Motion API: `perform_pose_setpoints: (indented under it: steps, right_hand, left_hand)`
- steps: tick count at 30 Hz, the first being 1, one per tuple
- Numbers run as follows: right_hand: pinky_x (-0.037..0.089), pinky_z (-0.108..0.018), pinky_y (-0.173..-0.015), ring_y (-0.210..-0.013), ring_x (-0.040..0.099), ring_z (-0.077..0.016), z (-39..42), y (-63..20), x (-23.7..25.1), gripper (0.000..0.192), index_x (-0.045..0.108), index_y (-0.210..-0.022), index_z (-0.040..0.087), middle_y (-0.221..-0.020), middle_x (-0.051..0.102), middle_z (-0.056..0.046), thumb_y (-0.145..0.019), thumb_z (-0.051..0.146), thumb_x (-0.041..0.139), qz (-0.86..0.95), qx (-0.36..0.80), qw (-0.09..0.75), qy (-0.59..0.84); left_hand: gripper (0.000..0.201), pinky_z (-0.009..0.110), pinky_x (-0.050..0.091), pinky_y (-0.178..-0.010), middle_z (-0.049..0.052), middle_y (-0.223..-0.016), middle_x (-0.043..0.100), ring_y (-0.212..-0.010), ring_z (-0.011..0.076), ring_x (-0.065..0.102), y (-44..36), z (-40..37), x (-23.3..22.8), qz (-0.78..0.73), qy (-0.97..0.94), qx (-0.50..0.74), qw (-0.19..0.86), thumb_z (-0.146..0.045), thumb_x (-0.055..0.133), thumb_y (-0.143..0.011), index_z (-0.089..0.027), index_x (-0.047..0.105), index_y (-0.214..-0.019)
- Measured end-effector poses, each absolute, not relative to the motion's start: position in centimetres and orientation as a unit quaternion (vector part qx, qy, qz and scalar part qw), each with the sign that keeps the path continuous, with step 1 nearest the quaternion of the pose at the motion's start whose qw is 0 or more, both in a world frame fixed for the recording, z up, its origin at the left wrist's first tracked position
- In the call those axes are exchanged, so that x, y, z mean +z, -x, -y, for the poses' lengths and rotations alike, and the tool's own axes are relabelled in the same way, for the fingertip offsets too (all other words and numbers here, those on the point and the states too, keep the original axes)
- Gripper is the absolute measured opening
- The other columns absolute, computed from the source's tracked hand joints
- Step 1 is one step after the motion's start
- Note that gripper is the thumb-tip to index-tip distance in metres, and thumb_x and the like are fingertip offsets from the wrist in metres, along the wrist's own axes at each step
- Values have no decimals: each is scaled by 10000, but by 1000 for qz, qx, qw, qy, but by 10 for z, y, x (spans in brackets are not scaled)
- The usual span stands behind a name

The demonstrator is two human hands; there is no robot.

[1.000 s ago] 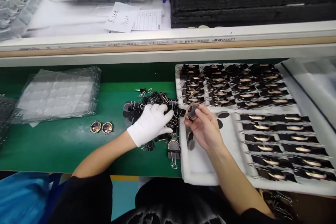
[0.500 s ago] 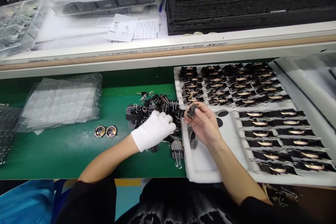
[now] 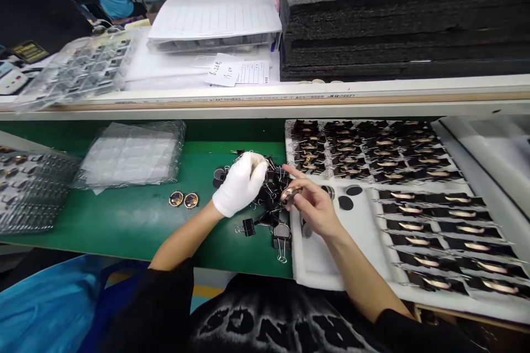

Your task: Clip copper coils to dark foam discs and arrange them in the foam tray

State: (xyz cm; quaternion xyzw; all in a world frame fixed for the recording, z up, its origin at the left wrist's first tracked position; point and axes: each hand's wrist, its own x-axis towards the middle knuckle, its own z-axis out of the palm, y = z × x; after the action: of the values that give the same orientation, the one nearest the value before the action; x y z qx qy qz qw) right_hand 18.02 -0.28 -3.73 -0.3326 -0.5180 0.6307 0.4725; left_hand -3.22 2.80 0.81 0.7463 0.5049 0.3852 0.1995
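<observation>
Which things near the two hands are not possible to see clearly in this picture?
- Head view: the left hand hides what it grips in the binder clip pile.
- The round part in the right hand is blurred, half behind fingers.
- Writing on the paper note is too small.

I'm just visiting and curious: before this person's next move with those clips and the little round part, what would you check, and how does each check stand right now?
1. Round part held in the bare right hand: ok, pinched at the fingertips.
2. Gloved left hand on the pile of black binder clips: ok, though whether it grips one, cannot tell.
3. Clips to hand: ok, the pile lies on the green mat.
4. Free space on the white foam tray: ok, its near left part is bare.
5. Two spare round parts within reach: ok, on the mat, left of the glove.
</observation>
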Motion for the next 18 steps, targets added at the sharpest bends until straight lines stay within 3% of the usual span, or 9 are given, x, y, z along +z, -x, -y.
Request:
perform_pose_setpoints:
  steps: [2, 4, 6, 11, 15, 18]
  right_hand:
    - [592, -375, -647, -725, 680, -159, 7, -178, -34, 257, 690, -1039, 260, -1454, 597, -140, -913, 482, 720, 537, 640, 448, 317]
    - [592, -383, -661, -659, 665, -159, 10, -175, -30, 267, 688, -1027, 261, -1131, 730, -95, -904, 493, 733, 543, 643, 441, 312]
    - [588, -376, -654, -647, 657, -171, 12, -175, -28, 298, 675, -1009, 264, -911, 719, -44, -885, 525, 744, 533, 639, 451, 322]
    - [595, -336, -665, -779, 668, -177, 13, -184, -28, 296, 666, -1021, 255, -1017, 696, -59, -892, 513, 733, 524, 617, 465, 358]
    - [583, -309, -673, -802, 661, -159, 12, -194, -28, 199, 692, -1052, 244, -1091, 690, -67, -952, 415, 671, 587, 614, 408, 335]
    - [582, -304, -678, -826, 676, -165, 11, -196, -26, 156, 699, -1056, 243, -1077, 711, -64, -984, 355, 619, 642, 598, 373, 302]
  left_hand:
    - [170, 353, 525, -879, 40, -921, 622, -900, 166, 621, 17, -26, 4, -518, -709, 450, 164, -297, 441, -1039, -234, 468, -883]
    - [193, 356, 518, -874, 43, -917, 589, -915, 171, 597, 2, -22, 1, -515, -697, 479, 140, -291, 465, -1023, -239, 444, -838]
    - [202, 342, 514, -829, 41, -910, 575, -892, 167, 582, -6, -19, 1, -504, -707, 471, 155, -298, 490, -1007, -235, 453, -819]
    - [230, 289, 418, -616, -21, -712, 500, -635, 134, 458, 10, -20, 6, -514, -719, 412, 221, -399, 529, -953, -232, 476, -804]
    - [412, 316, 308, -549, -25, -576, 364, -542, 138, 323, 30, -30, 4, -488, -778, 308, 247, -438, 366, -998, -238, 341, -639]
    - [479, 323, 352, -559, -7, -598, 427, -544, 145, 364, 33, -30, 1, -475, -790, 284, 264, -495, 271, -1043, -236, 391, -659]
